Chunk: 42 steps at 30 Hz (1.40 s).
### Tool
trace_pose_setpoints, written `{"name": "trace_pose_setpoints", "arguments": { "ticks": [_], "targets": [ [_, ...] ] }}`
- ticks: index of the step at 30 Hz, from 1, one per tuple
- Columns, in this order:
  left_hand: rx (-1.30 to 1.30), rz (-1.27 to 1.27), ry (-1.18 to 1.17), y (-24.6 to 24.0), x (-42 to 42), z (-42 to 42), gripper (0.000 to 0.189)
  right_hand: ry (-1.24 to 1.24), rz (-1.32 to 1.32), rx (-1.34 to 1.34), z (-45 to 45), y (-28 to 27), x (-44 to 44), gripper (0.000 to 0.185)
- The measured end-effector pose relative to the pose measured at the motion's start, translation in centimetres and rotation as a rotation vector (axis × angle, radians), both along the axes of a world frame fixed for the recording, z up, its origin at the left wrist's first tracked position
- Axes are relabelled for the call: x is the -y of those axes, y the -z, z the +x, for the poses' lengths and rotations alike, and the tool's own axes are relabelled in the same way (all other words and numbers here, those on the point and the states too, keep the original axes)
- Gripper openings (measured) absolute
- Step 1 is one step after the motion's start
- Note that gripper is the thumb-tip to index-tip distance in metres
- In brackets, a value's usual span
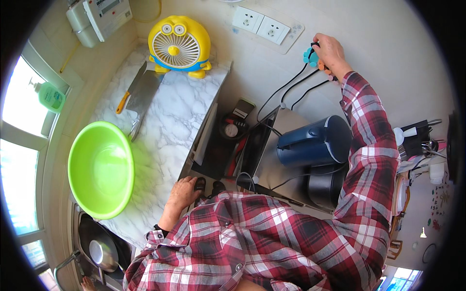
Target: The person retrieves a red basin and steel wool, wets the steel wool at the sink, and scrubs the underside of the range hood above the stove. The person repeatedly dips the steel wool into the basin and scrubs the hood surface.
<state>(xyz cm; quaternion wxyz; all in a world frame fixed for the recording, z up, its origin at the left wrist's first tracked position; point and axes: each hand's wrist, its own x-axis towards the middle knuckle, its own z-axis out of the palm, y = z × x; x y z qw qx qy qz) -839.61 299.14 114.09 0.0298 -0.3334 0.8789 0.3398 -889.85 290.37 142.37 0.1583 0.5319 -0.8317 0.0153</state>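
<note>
High on the wall, my right hand (331, 52) grips a black power plug (314, 45) with its cable hanging down. Behind the fingers are teal wall hooks (310, 58), with orange and pink ones (324, 70) lower down; further black cables hang there. At the front edge of the marble-patterned counter (171, 127), my left hand (184, 191) is lowered with nothing visible in it. Below the right arm, a dark blue electric kettle (309, 142) appears tilted in this view on a stainless-steel surface (275, 152).
The counter holds a green plastic basin (103, 171), a yellow-handled knife (131, 89), a cleaver (143, 92) and a yellow cartoon fan (179, 47). Wall sockets (260, 24) are above. A pan (100, 251) lies at lower left, near another person's hand (87, 283). A utensil holder (415, 136) hangs right.
</note>
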Motion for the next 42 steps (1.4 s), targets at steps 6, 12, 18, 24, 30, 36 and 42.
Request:
{"name": "trace_pose_setpoints", "arguments": {
  "ticks": [6,12,18,24,30,36,42],
  "targets": [
    [-0.046,0.079,0.097,0.0,3.0,-0.5,0.051,-0.207,-0.023,-0.234,1.7,-2.4,2.3,0.017],
    [-0.148,0.130,0.071,0.1,5.0,-0.9,0.050,-0.095,-0.238,-0.273,0.5,-4.3,4.5,0.019],
    [-0.363,0.113,0.113,-0.2,6.9,-1.2,0.048,0.023,-0.048,-0.321,0.7,-5.8,4.1,0.019],
    [-0.300,0.160,0.090,-0.3,8.2,-0.3,0.047,0.003,0.076,0.297,3.8,-5.2,3.6,0.020],
    [-0.397,0.145,0.107,-0.1,8.7,-0.7,0.048,-0.333,-0.038,0.505,7.1,-0.8,9.6,0.019],
    [-0.345,0.201,0.079,0.2,9.1,0.1,0.047,-0.339,-0.116,0.440,8.1,4.9,14.5,0.018],
    [-0.381,0.253,0.047,0.8,9.5,1.0,0.047,-0.283,-0.168,0.397,6.8,8.4,16.1,0.019]
  ]
}}
